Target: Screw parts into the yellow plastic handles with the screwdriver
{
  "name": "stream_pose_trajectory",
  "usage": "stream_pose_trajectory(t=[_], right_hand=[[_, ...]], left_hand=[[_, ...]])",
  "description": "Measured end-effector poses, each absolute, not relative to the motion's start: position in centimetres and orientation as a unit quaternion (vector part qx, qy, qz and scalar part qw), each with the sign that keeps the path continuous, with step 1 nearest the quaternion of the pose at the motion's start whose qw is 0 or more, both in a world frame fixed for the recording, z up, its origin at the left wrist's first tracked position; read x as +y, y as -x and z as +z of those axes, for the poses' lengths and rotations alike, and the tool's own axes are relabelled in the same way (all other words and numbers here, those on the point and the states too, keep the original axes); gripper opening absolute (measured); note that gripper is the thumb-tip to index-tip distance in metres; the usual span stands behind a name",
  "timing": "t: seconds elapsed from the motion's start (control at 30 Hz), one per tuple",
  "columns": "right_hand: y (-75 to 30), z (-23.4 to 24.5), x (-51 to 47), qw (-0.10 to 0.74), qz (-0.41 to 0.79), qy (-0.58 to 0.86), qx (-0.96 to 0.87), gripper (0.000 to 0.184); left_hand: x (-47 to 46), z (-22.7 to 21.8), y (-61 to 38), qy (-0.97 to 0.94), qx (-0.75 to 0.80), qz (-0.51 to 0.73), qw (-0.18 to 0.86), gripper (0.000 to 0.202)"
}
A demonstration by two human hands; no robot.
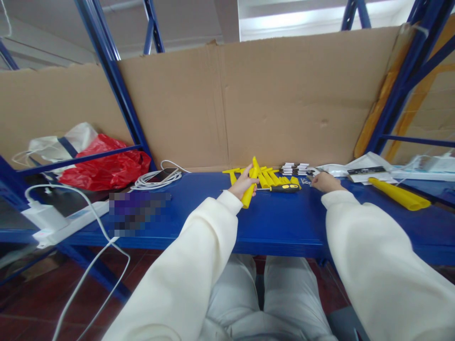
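Observation:
My left hand (243, 185) is closed around a yellow T-shaped plastic piece (253, 182), holding it tilted above the blue shelf. Behind it, several similar yellow pieces (272, 177) lie in a row. A screwdriver (285, 188) with a black and yellow handle rests on the shelf just right of my left hand. Farther right, my right hand (324, 182) reaches down with bent fingers beside a small heap of metal screws (305, 181). Its fingertips are partly hidden, and I cannot make out what is in them.
Stacked black-and-white packets (295, 168) sit at the back. A larger yellow tube-like piece (401, 194) and a white packet (369, 168) lie to the right. Left are a coiled white cable (156, 181), a red bag (110, 161) and a power strip (71, 225). A cardboard wall (284, 99) stands behind.

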State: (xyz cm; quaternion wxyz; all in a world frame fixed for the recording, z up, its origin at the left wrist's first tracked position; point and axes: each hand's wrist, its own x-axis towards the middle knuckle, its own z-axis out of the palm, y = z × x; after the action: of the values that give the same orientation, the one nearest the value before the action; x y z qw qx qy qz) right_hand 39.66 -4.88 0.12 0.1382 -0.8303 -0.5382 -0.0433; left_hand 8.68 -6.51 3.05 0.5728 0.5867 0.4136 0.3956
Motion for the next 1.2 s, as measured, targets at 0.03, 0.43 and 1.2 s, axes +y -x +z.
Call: stream_pose_trajectory(t=[0.03, 0.43, 1.2], right_hand=[[-39.5, 0.2, -5.0, 0.135, -0.044, 0.829, -0.541, 0.021], [-38.9, 0.6, -5.4, 0.124, -0.032, 0.812, -0.570, 0.020], [-37.4, 0.8, -4.9, 0.084, -0.043, 0.763, -0.640, 0.019]], left_hand=[[-6.7, 3.1, -8.7, -0.586, 0.409, 0.390, 0.580, 0.091], [-6.0, 2.3, -8.8, -0.600, 0.396, 0.347, 0.602, 0.095], [-6.2, 2.4, -8.6, -0.617, 0.388, 0.308, 0.612, 0.094]])
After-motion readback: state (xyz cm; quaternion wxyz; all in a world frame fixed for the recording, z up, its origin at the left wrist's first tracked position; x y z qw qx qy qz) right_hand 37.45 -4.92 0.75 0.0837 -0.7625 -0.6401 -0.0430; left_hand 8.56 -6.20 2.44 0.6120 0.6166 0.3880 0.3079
